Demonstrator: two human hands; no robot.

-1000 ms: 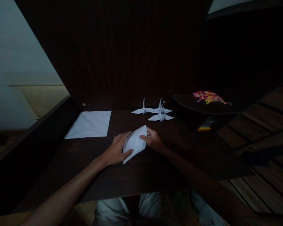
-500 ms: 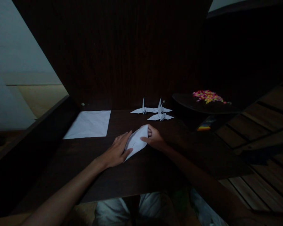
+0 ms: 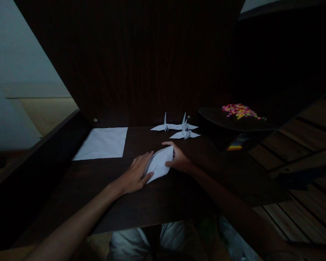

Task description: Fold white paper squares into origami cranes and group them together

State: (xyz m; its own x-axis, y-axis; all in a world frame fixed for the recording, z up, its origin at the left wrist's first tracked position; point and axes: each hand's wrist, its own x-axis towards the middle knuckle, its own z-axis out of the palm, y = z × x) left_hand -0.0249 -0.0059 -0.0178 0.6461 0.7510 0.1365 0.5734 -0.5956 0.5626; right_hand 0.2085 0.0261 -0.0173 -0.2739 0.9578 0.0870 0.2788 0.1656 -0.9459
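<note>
Head view: the folded paper [image 3: 161, 162], white, sits between the two hands, above or on the middle of the tabletop [image 3: 116, 210]; contact with the wood is hard to tell.
Paper's long axis: slanted, from a narrow tip at lower left, near the person, up to a corner at upper right, away from the person.
Paper's face: a short dark crease line runs along that slant, just beside the left thumb.
Left hand [image 3: 138, 174]: grasping the paper's lower left part, thumb on the upper face, the other fingers stretched together along its far left edge.
Right hand [image 3: 180, 160]: grasping the right edge, thumb on the near face, index finger extended past the top corner, the rest curled and partly hidden behind.
Paper cranes [image 3: 185, 134]: three, beyond the hands, wings spread sideways, tall points upward.
Flat sheet [image 3: 103, 143]: white, creased, left of the cranes.
Shelf [image 3: 214, 116]: at right, carrying a heap of colourful bits [image 3: 239, 111].
Lettering: the yellow-and-red patch [image 3: 234, 148] under the shelf is too dim to read.
</note>
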